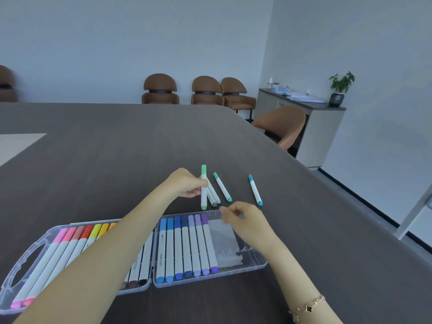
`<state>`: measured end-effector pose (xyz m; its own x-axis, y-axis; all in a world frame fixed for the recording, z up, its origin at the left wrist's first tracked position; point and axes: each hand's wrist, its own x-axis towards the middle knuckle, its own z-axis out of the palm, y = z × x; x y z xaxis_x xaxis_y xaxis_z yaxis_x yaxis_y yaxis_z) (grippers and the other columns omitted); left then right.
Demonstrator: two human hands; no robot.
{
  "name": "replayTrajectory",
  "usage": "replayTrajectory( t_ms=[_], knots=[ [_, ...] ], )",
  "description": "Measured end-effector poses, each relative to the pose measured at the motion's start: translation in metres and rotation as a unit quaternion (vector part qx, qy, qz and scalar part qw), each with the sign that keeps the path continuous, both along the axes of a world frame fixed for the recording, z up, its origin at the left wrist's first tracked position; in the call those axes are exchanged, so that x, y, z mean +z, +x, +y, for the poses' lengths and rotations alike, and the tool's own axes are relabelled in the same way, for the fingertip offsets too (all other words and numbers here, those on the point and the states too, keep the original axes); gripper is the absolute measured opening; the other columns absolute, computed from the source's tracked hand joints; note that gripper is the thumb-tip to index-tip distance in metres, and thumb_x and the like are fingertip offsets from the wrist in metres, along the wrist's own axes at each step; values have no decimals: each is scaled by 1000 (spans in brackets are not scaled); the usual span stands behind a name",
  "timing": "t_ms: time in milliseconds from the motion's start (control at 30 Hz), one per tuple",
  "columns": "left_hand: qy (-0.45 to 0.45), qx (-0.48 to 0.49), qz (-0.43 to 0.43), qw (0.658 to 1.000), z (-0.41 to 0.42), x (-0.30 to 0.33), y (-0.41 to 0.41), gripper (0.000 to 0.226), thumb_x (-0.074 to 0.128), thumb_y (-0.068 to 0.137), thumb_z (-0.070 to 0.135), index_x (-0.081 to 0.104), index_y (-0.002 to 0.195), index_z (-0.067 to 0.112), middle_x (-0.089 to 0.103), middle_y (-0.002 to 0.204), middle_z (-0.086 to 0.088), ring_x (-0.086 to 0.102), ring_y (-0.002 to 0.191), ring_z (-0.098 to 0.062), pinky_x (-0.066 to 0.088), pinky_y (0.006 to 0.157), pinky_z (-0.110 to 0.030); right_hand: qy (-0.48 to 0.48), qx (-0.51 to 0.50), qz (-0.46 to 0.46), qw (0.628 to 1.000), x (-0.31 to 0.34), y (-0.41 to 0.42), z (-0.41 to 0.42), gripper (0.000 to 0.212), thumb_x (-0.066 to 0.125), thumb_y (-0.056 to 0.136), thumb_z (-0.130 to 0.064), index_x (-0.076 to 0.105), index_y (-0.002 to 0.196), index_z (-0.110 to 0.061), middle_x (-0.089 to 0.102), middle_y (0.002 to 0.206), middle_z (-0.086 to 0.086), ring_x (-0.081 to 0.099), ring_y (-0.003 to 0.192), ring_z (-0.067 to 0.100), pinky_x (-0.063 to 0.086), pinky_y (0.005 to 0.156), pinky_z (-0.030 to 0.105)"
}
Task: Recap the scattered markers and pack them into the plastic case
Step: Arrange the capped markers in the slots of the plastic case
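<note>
- Case [254, 265] mostly filled, gap beside purple markers
- Left hand [187, 183] fingers pinching green marker [203, 183]
- Right hand [243, 218] fingers loosely curled, empty
- Teal marker [222, 187], blue marker [254, 190], grey ones left on worktop [117, 160]

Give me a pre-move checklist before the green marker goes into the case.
1. Green marker held: ok, left hand pinches its barrel, marker upright above the table.
2. Both ends capped: ok, green caps show top and bottom.
3. Free slot in the plastic case: ok, bare space right of the purple marker.
4. Right hand clear of that space: not ok, it hovers over the case's far right edge, empty.
5. Loose markers left: not ok, grey markers, teal marker and blue-teal marker lie on the table.
6. Grip firmness: cannot tell.
</note>
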<state>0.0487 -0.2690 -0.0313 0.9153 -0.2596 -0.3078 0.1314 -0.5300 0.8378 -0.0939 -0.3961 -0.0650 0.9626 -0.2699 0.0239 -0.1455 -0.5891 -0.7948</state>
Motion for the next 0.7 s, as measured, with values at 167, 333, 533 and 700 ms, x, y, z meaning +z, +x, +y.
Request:
replayTrajectory(
  t_ms=[167,333,533,700],
  knots=[
    [-43,-106,32,993,3,17,-36,14,64,88,18,69,96,7,70,80,-2,66,69,-6,54,60,-14,125,-6,-1,992,13,-2,6,22,52,95,-35,64,100,-17,67,83,-4,47,37,-4,32,40,7],
    [-34,-147,25,988,13,1,-47,19,67,86,24,70,97,8,70,80,-1,65,68,-5,51,63,-14,133,25,40,990,16,-10,6,18,58,94,-26,68,98,-12,55,57,-12,35,32,2,29,38,12],
    [-66,-172,32,982,20,-8,-54,13,67,86,24,70,91,12,67,70,4,60,63,-5,49,62,-15,189,64,124,972,22,-16,5,19,61,92,-24,69,104,-12,52,56,-6,28,38,6,28,41,16],
    [-73,-142,-46,986,25,-13,-56,27,69,85,27,64,110,18,70,95,0,63,78,-7,53,70,-18,106,101,216,965,25,-19,4,17,57,89,-22,65,83,-8,43,47,-3,24,38,8,25,41,18]
  ],
)
